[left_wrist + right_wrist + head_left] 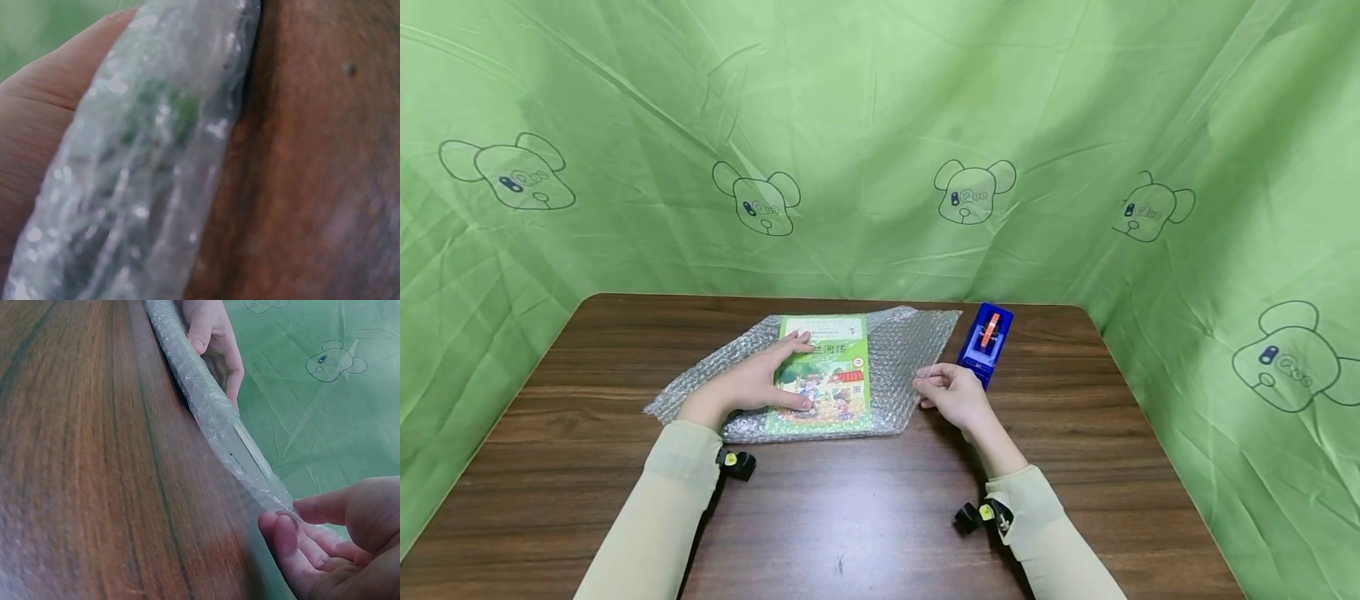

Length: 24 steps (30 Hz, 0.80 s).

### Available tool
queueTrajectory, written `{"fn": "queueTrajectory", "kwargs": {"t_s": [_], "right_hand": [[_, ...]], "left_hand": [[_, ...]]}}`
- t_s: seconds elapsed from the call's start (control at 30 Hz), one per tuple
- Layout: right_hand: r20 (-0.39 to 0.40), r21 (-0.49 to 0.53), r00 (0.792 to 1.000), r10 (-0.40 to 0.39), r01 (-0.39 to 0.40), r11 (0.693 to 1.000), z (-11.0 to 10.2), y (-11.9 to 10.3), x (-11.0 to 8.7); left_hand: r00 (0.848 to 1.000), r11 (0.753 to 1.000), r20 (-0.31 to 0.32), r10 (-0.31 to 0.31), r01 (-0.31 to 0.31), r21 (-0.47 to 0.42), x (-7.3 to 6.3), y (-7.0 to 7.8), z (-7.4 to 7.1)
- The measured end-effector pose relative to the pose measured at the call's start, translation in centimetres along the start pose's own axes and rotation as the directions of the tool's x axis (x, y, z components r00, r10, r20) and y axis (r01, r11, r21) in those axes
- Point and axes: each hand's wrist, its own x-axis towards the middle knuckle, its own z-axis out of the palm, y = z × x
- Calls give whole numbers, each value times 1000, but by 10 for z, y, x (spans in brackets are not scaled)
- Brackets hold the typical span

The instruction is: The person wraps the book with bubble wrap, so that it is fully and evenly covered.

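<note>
Wood-grain table (pixel 850 525) lies nearest you, before the book (pixel 838 371). Right of the book, your right hand (pixel 953 396) pinches the bubble wrap (pixel 898 375); your left hand (pixel 758 379), fingers spread, presses its cover. The book lies on the wrap, long axis running away, title end far. You're seemingly wrapping; next likely calls for folding that edge over.

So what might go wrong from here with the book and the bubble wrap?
The wrap could slip free or tear, since the right hand pinches only its edge. The book might slide on the wrap if the left hand, spread on its cover, shifts. And the blue object, close beside the right hand, could get knocked.
</note>
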Motion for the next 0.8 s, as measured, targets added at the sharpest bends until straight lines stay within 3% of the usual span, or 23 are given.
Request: {"fn": "queueTrajectory", "kwargs": {"t_s": [0.37,0.6,0.8], "right_hand": [[-8,16,1000,-18,19,1000,0,5,2],[-82,-42,994,-75,72,997,2,9,4],[-93,-38,993,-76,73,997,1,8,3]], "left_hand": [[1000,1000,-7,10,-10,-5,-1,1,2],[1000,1000,-9,7,-7,-1,-3,4,4],[1000,1000,-9,13,-13,-8,-4,5,4]]}}
